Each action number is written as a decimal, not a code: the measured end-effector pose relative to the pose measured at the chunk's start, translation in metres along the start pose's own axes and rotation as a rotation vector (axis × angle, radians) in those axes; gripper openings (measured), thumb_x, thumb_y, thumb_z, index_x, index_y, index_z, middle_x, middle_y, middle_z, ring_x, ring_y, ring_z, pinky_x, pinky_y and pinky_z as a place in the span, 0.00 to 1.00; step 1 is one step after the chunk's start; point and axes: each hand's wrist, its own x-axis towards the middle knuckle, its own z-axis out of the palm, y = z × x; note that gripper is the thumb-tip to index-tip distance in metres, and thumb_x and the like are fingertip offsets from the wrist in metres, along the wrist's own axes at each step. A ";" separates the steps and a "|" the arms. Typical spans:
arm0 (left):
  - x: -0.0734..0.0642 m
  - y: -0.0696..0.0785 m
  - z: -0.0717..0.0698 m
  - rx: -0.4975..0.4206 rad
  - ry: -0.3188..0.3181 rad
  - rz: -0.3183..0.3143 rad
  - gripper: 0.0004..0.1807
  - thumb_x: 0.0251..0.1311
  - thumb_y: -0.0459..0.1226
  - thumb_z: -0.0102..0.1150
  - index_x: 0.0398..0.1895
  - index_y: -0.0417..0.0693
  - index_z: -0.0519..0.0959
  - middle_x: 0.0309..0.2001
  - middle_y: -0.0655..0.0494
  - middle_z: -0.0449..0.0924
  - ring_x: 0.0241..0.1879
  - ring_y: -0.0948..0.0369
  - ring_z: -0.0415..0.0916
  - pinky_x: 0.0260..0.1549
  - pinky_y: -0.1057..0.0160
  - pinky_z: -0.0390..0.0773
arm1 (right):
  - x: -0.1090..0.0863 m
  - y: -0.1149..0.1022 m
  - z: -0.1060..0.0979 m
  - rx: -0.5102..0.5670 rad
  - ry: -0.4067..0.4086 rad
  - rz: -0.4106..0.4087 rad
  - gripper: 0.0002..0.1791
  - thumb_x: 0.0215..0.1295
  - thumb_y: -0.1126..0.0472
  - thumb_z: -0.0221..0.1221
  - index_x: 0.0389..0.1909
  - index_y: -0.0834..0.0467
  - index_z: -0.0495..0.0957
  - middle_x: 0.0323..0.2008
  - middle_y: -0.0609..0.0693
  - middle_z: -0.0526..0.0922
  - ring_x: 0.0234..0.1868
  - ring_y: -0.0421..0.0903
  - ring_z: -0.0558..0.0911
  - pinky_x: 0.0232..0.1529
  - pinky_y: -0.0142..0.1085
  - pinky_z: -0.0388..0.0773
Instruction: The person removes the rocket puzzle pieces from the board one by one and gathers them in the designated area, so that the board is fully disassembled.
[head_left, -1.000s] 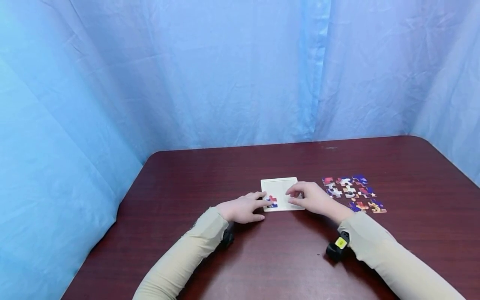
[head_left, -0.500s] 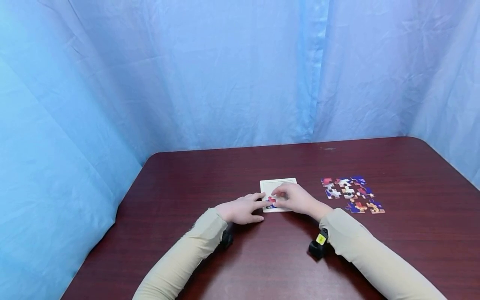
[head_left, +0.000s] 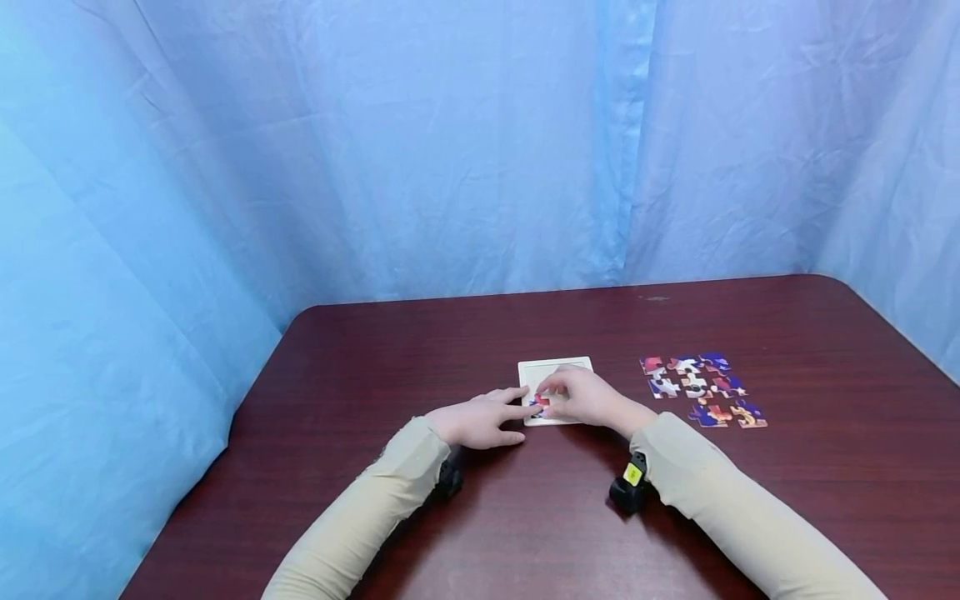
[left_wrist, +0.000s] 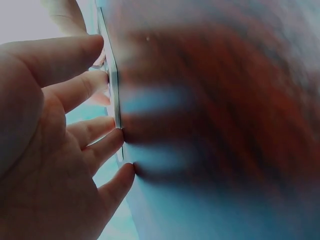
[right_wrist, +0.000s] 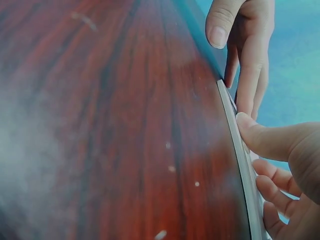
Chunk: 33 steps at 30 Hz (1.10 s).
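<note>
A shallow white puzzle tray (head_left: 557,362) lies on the table with red and blue puzzle pieces (head_left: 538,402) in its near left corner. My left hand (head_left: 483,419) rests at the tray's left side with fingers spread, one fingertip reaching onto the pieces. In the left wrist view, the fingers (left_wrist: 100,145) lie extended along the tray's edge. My right hand (head_left: 588,396) is over the tray, thumb and fingers curled round a puzzle piece beside the left fingertip; the hand mostly hides it. In the right wrist view, the thumb (right_wrist: 265,137) is down at the tray's rim.
Several loose puzzle pieces (head_left: 696,385) lie in rough rows to the right of the tray. The dark red table (head_left: 420,350) has blue curtains (head_left: 465,150) behind it and at its sides. A black wrist camera (head_left: 628,492) sits under the right sleeve.
My right hand has moved left across the tray, from its right part to the corner pieces, and slowed there. The left hand has stayed in place.
</note>
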 end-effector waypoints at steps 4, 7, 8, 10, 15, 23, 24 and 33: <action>-0.001 -0.004 0.001 0.014 0.008 0.014 0.27 0.68 0.43 0.50 0.70 0.59 0.63 0.75 0.51 0.49 0.73 0.52 0.49 0.68 0.51 0.55 | 0.001 0.000 0.000 0.012 -0.015 0.004 0.13 0.52 0.62 0.68 0.41 0.58 0.83 0.34 0.49 0.80 0.34 0.42 0.74 0.38 0.36 0.71; -0.003 -0.006 0.001 0.024 0.008 0.016 0.27 0.69 0.43 0.49 0.70 0.59 0.62 0.75 0.53 0.49 0.73 0.53 0.49 0.68 0.52 0.55 | 0.001 0.000 -0.001 0.020 -0.032 0.026 0.13 0.53 0.62 0.67 0.42 0.57 0.83 0.35 0.49 0.80 0.35 0.43 0.74 0.39 0.37 0.71; -0.004 -0.007 0.001 0.026 0.006 0.016 0.27 0.69 0.43 0.49 0.70 0.59 0.62 0.75 0.54 0.49 0.73 0.54 0.48 0.68 0.52 0.55 | 0.001 -0.001 -0.001 0.024 -0.038 0.034 0.13 0.54 0.63 0.67 0.42 0.57 0.83 0.36 0.49 0.80 0.35 0.43 0.74 0.40 0.38 0.71; -0.005 -0.008 0.001 0.027 0.003 0.016 0.27 0.69 0.43 0.49 0.71 0.59 0.62 0.75 0.55 0.48 0.73 0.54 0.48 0.68 0.52 0.55 | 0.002 -0.001 -0.002 0.029 -0.044 0.048 0.12 0.54 0.63 0.67 0.42 0.57 0.82 0.37 0.50 0.80 0.36 0.44 0.75 0.41 0.39 0.72; -0.008 -0.009 0.000 0.036 0.001 0.024 0.26 0.69 0.42 0.49 0.70 0.58 0.62 0.75 0.54 0.49 0.73 0.53 0.49 0.68 0.52 0.55 | 0.003 -0.003 0.001 0.047 -0.042 0.047 0.11 0.53 0.66 0.66 0.39 0.58 0.80 0.34 0.50 0.78 0.36 0.45 0.74 0.42 0.40 0.72; -0.010 -0.011 -0.003 0.028 0.019 0.058 0.24 0.68 0.40 0.50 0.68 0.53 0.67 0.73 0.51 0.54 0.72 0.52 0.52 0.67 0.55 0.58 | 0.004 -0.003 0.003 0.112 -0.025 0.026 0.12 0.48 0.70 0.65 0.35 0.59 0.78 0.29 0.47 0.77 0.33 0.42 0.73 0.40 0.36 0.70; -0.010 -0.011 -0.003 0.022 0.023 0.060 0.24 0.68 0.40 0.50 0.67 0.53 0.67 0.73 0.51 0.55 0.72 0.52 0.53 0.67 0.56 0.58 | 0.004 -0.003 0.003 0.119 -0.022 0.026 0.12 0.48 0.71 0.65 0.34 0.59 0.77 0.29 0.47 0.77 0.33 0.41 0.73 0.40 0.36 0.70; -0.011 -0.009 -0.005 0.008 0.017 0.063 0.23 0.69 0.39 0.50 0.67 0.52 0.68 0.73 0.51 0.54 0.72 0.51 0.52 0.67 0.55 0.58 | 0.003 -0.003 0.006 0.179 0.001 0.028 0.14 0.48 0.72 0.66 0.34 0.58 0.74 0.27 0.47 0.76 0.31 0.40 0.74 0.37 0.33 0.72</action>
